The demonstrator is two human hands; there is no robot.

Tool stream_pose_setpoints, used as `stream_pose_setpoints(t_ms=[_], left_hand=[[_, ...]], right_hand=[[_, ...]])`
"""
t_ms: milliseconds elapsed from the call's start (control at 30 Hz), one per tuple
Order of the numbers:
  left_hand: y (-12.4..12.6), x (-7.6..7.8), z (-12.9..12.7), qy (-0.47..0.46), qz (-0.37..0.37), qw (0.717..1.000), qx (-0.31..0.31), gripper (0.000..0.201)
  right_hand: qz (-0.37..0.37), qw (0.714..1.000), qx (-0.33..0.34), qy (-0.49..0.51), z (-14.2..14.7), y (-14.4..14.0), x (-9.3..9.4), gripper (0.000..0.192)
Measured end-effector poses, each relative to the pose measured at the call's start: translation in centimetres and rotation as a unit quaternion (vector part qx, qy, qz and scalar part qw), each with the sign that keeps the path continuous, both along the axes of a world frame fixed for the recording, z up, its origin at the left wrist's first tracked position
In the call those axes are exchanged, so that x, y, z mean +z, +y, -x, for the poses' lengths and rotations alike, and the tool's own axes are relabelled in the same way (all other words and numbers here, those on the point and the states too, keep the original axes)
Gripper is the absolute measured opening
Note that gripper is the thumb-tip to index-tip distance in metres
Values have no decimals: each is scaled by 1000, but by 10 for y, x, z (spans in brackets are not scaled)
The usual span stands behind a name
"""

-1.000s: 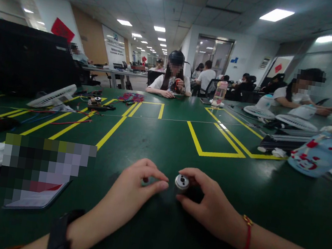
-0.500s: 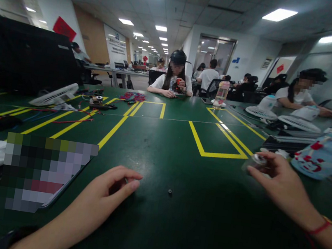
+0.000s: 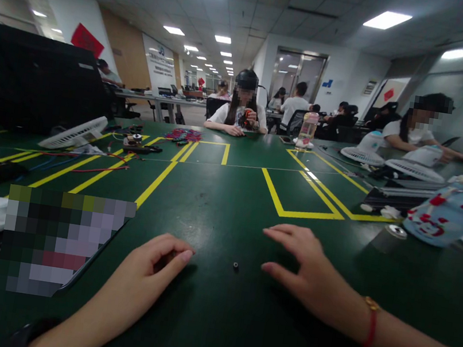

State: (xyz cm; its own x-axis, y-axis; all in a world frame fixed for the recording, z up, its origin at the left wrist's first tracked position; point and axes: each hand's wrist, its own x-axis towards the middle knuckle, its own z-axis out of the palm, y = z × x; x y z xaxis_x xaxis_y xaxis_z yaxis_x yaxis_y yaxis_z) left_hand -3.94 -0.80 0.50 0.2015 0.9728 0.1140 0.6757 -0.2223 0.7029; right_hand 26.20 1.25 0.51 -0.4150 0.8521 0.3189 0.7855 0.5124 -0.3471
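A pickup, I'd judge: the right hand, fingers spread, is near a tiny black cylinder, calling for a fine pinch. The left hand curls; whether pinching anything, I can't tell.

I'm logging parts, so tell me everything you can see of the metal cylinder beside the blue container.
The metal cylinder is short and grey, with a shiny rim and a pale top face bearing dark holes or marks, too small to make out. It stands on end on the green table, beside the blue container; whether they touch is unclear. The open right hand is apart from it.
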Motion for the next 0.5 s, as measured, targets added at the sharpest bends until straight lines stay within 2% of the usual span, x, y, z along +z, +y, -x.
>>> stream_pose_setpoints(t_ms=[33,100,133,200,267,333,433,500], left_hand=[[0,0,1,8,-5,1000,-6,23],[-1,0,1,18,-15,1000,-14,23],[-1,1,2,21,-17,1000,-16,23],[-1,1,2,20,-15,1000,-17,25],[-1,2,1,17,-8,1000,-17,26],[-1,2,0,14,-1,1000,-17,26],[-1,1,-2,16,5,1000,-18,25],[-1,1,-2,17,5,1000,-17,25]], right_hand=[[31,999,39,9,22,-1,0,47],[58,995,75,21,52,0,0,27],[63,995,79,22,57,1,0,21],[62,995,68,33,49,6,3,21],[38,998,24,40,19,11,10,25],[-17,997,-71,9,-25,15,19,28],[-93,968,-226,-64,-95,16,33,34],[-82,944,-301,-104,-133,15,38,40]])
